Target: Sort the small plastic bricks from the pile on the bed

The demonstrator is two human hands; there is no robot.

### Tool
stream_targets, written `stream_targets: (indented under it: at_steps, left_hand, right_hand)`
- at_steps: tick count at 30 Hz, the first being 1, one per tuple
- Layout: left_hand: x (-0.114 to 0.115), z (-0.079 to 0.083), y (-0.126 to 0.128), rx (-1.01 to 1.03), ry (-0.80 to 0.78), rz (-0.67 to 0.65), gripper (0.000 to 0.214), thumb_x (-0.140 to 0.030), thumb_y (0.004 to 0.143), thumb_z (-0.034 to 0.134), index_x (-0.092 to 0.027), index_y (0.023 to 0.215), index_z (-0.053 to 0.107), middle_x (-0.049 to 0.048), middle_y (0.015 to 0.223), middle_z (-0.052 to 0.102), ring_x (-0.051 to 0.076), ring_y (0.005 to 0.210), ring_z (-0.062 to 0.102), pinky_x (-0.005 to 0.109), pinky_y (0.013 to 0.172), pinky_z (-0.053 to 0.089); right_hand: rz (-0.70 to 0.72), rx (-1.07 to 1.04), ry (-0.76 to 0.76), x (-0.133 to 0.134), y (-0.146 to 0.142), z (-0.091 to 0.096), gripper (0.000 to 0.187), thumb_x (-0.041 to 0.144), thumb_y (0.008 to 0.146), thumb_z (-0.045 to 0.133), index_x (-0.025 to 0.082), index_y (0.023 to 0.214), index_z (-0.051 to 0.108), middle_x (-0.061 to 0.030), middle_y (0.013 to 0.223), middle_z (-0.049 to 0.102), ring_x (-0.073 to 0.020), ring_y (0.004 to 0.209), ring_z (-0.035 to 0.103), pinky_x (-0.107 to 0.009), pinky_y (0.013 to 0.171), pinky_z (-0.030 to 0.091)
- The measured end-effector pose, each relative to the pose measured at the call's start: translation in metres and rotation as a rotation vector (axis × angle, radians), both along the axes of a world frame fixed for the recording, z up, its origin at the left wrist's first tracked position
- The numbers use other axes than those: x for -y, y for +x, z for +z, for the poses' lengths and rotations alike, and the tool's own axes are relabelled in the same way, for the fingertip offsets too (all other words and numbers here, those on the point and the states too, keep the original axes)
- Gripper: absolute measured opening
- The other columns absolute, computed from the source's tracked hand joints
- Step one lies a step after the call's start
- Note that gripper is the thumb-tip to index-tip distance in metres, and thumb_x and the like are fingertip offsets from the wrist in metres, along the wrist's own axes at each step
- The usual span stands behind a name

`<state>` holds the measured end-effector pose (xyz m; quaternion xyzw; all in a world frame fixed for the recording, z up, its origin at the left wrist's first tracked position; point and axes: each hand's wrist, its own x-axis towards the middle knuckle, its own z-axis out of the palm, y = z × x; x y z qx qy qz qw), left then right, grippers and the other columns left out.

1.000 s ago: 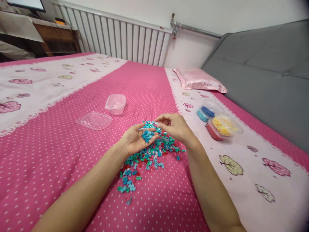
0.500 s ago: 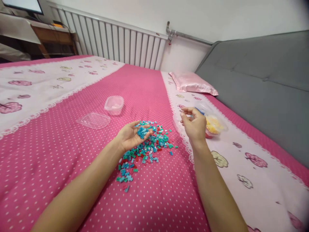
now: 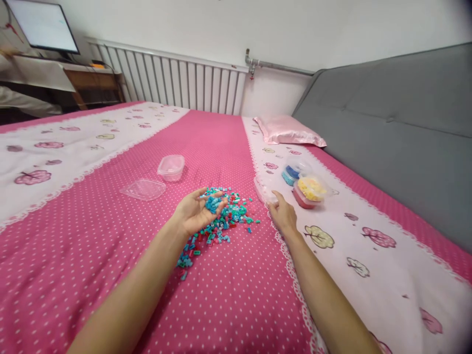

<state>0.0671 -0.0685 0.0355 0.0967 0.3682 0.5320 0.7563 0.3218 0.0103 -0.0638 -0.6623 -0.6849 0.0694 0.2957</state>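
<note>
My left hand [image 3: 197,211] is palm up with its fingers loosely cupped, and small blue toy bricks [image 3: 213,204] lie in it. Under and beyond that hand spreads a loose pile of small bricks [image 3: 236,212] in blue, green, red and white on the pink sheet; the hand hides part of it. Over at the right, my right hand [image 3: 283,212] is at the near edge of a clear plastic lid [image 3: 264,189], its thumb and fingers closed on the rim. Just beyond are a tub with yellow and red pieces [image 3: 309,191] and a tub with blue pieces [image 3: 291,173].
Left of the pile stand a clear plastic tub [image 3: 171,168] and a flat clear lid [image 3: 143,190]. A pink pillow [image 3: 289,131] lies near the grey headboard [image 3: 398,113]. A radiator [image 3: 173,76] lines the wall, and a monitor [image 3: 42,25] stands on a desk.
My right hand has come down and left from above the tubs to the clear lid, uncovering the blue tub. My left hand still cups the blue bricks. The whole view has shifted slightly.
</note>
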Motion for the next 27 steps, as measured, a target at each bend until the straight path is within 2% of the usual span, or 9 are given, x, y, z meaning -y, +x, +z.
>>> stream_targets:
  at_steps: [3,7,12,15,20,24,27]
  left_hand:
    - [0.000,0.002,0.014,-0.017,-0.022,0.031,0.037,-0.024,0.093,0.033,-0.001,0.119,0.046,0.0155,0.084,0.061,0.019,0.069,0.066,0.025,0.056,0.057]
    - [-0.008,0.010,0.041,-0.053,-0.037,0.065,0.038,-0.023,0.093,0.033,0.000,0.121,0.045,0.0136,0.083,0.060,0.018,0.068,0.064,0.024,0.055,0.056]
    - [-0.030,0.014,0.081,-0.049,-0.046,0.091,0.038,-0.025,0.092,0.034,-0.001,0.119,0.047,0.0128,0.082,0.057,0.018,0.070,0.062,0.026,0.058,0.055]
    - [-0.046,0.009,0.109,-0.043,-0.019,0.116,0.036,-0.027,0.092,0.034,-0.002,0.114,0.049,0.0117,0.079,0.056,0.017,0.067,0.060,0.026,0.055,0.054]
    - [-0.073,-0.002,0.151,-0.080,0.054,0.165,0.033,-0.031,0.092,0.030,-0.008,0.098,0.054,0.0037,0.065,0.049,0.014,0.057,0.054,0.024,0.056,0.050]
    - [-0.094,-0.013,0.170,-0.175,0.086,0.171,0.034,-0.034,0.092,0.031,-0.012,0.085,0.056,0.0012,0.061,0.047,0.011,0.052,0.048,0.020,0.057,0.044]
    - [-0.103,-0.022,0.177,-0.284,0.077,0.140,0.037,-0.041,0.091,0.037,-0.012,0.083,0.058,0.0051,0.068,0.054,0.013,0.063,0.054,0.022,0.063,0.043]
  right_hand:
    - [0.019,0.006,0.009,-0.002,0.003,0.001,0.029,0.030,0.089,0.050,0.023,0.115,0.060,-0.0025,0.081,0.069,-0.0205,0.075,0.061,-0.026,0.062,0.036]
    - [0.010,0.033,0.066,0.012,0.014,0.014,0.023,0.033,0.090,0.052,0.023,0.109,0.062,-0.0023,0.078,0.069,-0.0194,0.071,0.060,-0.026,0.059,0.032]
    - [0.026,0.040,-0.051,0.030,0.023,0.024,0.018,0.035,0.088,0.056,0.026,0.099,0.066,-0.0007,0.071,0.069,-0.0202,0.070,0.062,-0.026,0.057,0.030]
    - [0.052,0.011,-0.081,0.032,0.023,0.024,0.017,0.036,0.087,0.057,0.027,0.098,0.067,0.0001,0.069,0.069,-0.0199,0.070,0.063,-0.025,0.058,0.032]
    - [0.083,-0.010,-0.076,0.031,0.022,0.027,0.020,0.034,0.087,0.054,0.027,0.101,0.067,-0.0002,0.072,0.070,-0.0211,0.074,0.065,-0.026,0.061,0.036]
    - [0.092,-0.034,-0.104,0.031,0.022,0.029,0.021,0.033,0.086,0.055,0.026,0.102,0.067,-0.0011,0.072,0.071,-0.0223,0.076,0.065,-0.027,0.062,0.038]
    - [0.103,-0.040,-0.111,0.031,0.022,0.028,0.022,0.030,0.085,0.055,0.027,0.102,0.067,-0.0005,0.071,0.070,-0.0231,0.077,0.066,-0.027,0.063,0.039]
